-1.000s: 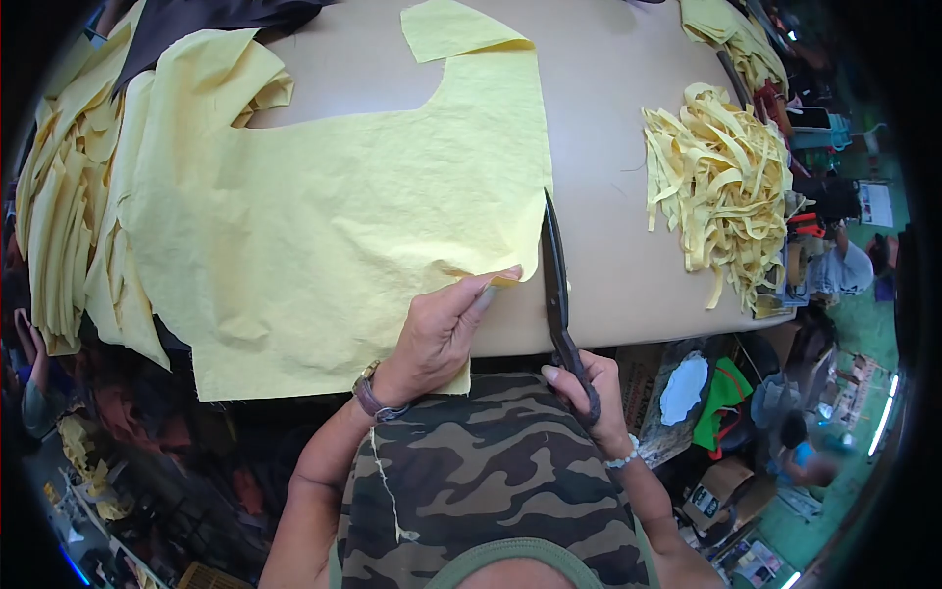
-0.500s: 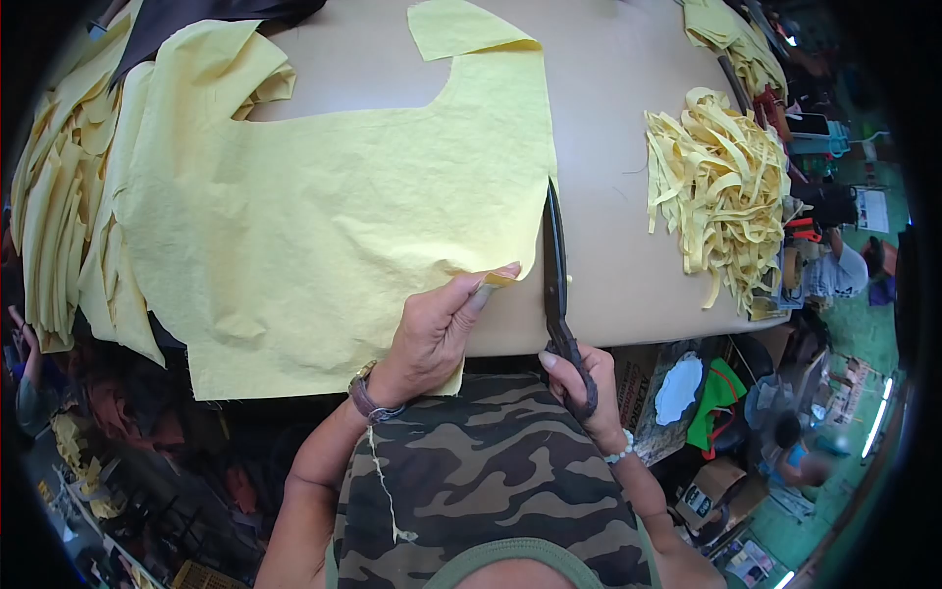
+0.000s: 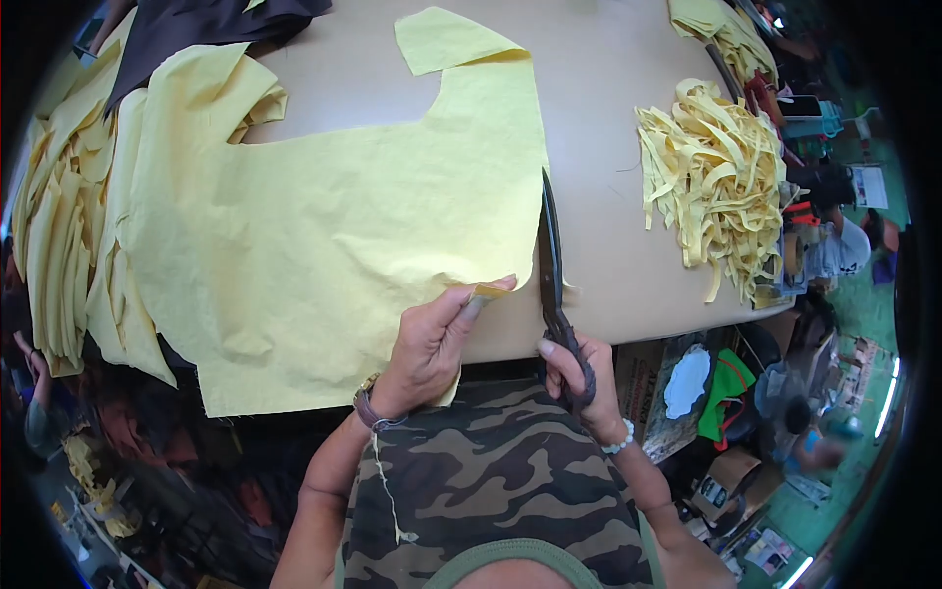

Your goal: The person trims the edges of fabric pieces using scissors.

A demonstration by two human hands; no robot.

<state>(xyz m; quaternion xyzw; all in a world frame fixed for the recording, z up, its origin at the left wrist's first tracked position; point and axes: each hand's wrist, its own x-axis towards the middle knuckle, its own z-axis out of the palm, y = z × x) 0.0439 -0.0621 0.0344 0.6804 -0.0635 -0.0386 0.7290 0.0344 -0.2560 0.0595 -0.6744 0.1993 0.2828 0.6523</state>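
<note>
A large piece of yellow fabric [image 3: 324, 226] lies on the table and hangs over its front edge. My left hand [image 3: 429, 346] pinches the fabric's lower right edge between thumb and fingers, lifting it slightly. In my right hand [image 3: 586, 385] is a pair of dark scissors [image 3: 552, 265], gripped by the handles. The blades point away from me along the fabric's right edge, with the tip at that edge. A small sliver of yellow cloth shows beside the blades. At the top right, a corner of the fabric is folded over.
A heap of yellow fabric strips [image 3: 716, 182] sits on the table's right side. Stacked yellow cloth [image 3: 64, 245] drapes at the left, near dark fabric [image 3: 211, 25]. Boxes [image 3: 726, 488] and a green cloth [image 3: 724, 398] are below right. Another person's arm [image 3: 37, 368] shows far left.
The scissors have advanced a little farther along the fabric's right edge, away from me. The sliver beside the blades shows more. My left hand keeps its pinch; the whole view has shifted slightly.
</note>
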